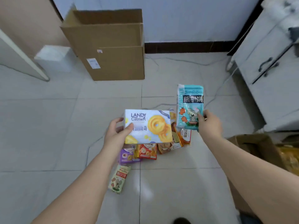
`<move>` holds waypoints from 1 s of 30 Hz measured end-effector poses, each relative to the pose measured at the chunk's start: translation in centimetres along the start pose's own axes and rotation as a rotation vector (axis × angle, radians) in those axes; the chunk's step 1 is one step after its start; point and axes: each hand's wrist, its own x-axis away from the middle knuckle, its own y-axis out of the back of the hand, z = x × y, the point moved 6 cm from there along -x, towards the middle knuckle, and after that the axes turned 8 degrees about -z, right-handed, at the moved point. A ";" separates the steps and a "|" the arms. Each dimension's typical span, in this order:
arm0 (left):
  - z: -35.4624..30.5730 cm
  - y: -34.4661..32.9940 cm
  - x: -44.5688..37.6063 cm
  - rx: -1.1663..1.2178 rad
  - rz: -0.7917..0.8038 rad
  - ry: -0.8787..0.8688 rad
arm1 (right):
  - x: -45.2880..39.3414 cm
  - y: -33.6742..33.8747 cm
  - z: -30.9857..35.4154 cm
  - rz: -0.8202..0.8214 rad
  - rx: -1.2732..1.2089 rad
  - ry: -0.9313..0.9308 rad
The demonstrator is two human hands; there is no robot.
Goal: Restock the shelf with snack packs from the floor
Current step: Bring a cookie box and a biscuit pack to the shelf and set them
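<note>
Both hands are loaded, held up over the floor pile. Left hand (116,131) grips the white cookie box (148,126) by its left edge, thumb across the front, fingers curled behind. Right hand (210,124) pinches the blue bear-biscuit bag (190,107) near its lower right corner, thumb on the front, bag upright w/ its top pointing away.

Directly under the box, more snack packs lie on the tile floor (48,126): a purple pack (127,156), a red pack (148,152), a brown pack (166,147), an orange pack (186,136), all touching or overlapping. A cream bear-print pack (119,179) lies apart, nearer the person.

Further out: an open cardboard box (111,46) stands by the far wall, a white cabinet (267,70) w/ dark handles sits at right, and a second carton (258,147) at lower right holds something yellow, too blurred to ID.

Progress, as I read it: early-to-mid. Two packs are picked up, none seen placed; no shelf w/ snacks is in view, so what's stocked already can't be told. At least five packs are left on the floor, so several more trips seem needed.
</note>
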 end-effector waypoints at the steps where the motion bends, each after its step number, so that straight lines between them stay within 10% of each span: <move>1: -4.6 -0.3 1.9 0.003 0.024 -0.035 | 0.6 4.5 2.2 -0.026 -0.043 -0.020; 14: -39.8 -9.8 27.0 0.080 0.620 -0.416 | 15.5 50.1 15.8 -0.698 -0.291 -0.033; 30: -47.7 -20.5 62.8 0.195 1.332 -0.560 | 40.3 79.7 7.8 -1.487 -0.105 -0.118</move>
